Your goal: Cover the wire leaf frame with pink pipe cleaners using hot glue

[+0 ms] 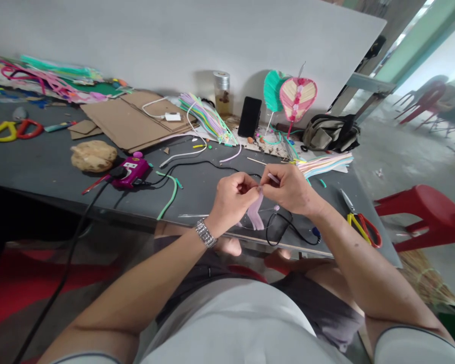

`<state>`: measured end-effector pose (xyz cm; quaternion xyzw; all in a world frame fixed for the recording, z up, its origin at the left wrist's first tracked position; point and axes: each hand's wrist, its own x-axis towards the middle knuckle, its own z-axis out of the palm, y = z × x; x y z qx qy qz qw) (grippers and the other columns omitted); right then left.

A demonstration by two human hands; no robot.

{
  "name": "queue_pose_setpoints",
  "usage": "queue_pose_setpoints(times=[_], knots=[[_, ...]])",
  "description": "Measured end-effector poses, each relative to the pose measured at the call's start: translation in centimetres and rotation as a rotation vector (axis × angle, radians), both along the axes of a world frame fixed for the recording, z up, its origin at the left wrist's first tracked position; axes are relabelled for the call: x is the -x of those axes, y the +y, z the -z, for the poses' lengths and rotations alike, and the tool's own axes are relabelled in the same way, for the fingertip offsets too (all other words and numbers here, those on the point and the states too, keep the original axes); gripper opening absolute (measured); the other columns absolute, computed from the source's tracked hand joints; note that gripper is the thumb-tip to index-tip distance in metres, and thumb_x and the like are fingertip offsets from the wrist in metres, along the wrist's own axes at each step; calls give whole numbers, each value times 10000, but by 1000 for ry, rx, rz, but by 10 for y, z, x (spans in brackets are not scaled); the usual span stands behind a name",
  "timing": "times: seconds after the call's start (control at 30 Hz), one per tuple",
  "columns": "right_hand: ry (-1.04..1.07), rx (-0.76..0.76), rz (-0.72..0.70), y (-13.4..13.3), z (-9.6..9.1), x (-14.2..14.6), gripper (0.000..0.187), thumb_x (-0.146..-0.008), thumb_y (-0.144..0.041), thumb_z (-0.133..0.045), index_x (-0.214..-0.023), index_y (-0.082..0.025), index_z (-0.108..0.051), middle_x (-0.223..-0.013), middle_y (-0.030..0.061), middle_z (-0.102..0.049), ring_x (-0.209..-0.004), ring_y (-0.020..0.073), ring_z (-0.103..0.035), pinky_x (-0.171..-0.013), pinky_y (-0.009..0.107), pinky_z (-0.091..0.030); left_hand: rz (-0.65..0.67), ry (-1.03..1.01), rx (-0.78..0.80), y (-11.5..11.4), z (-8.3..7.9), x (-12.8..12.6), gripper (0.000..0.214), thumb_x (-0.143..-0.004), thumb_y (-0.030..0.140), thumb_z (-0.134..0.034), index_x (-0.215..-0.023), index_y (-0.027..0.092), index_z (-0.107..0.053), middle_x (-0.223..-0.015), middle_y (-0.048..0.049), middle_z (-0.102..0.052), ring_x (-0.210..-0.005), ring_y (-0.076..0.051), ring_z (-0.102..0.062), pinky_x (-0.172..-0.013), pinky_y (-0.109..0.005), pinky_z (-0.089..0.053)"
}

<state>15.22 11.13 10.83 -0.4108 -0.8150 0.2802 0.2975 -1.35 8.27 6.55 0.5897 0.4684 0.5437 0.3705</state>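
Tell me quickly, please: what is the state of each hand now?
Left hand: closed, fingers pinching a pale pink flat strip.
Right hand: closed, fingers pinching a thin pale pink stick.

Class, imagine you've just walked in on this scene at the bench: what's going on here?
Someone seated is pinching a pale pink strip between the left hand and the right hand, above a grey table. Scissors with yellow and red handles lie to the right, a stack of pastel strips lies farther along the table, and a magenta glue gun sits to the left.
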Motion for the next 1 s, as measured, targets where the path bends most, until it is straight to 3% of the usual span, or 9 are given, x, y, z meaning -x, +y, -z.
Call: queue_pose_setpoints(times=[0.27,0.57,1.0], knots=[[0,-20,-30,1,0,-2,74,-676,-121,-556,-642,-186,-553,-567,-65,-444,-577,95,-373,-568,264,-283,-7,52,-23,0,3,-1,96,-701,182,-657,-616,182,-612,-566,32,-581,-546,-97,-490,-535,-230,-372],[-24,-44,-59,-4,-7,-7,96,-740,-110,-575,-704,-183,-625,-637,-47,-526,-603,98,-416,-596,265,-316,-25,107,-98,-2,4,0,136,-763,229,-692,-657,190,-616,-624,12,-619,-571,-111,-523,-552,-247,-397],[-14,-88,-27,-7,-3,-5,85,-665,-117,-537,-634,-197,-537,-576,-50,-462,-581,106,-389,-576,272,-296,-48,173,-232,-2,5,-6,186,-741,131,-666,-621,201,-544,-613,26,-586,-576,-109,-495,-573,-252,-386]])
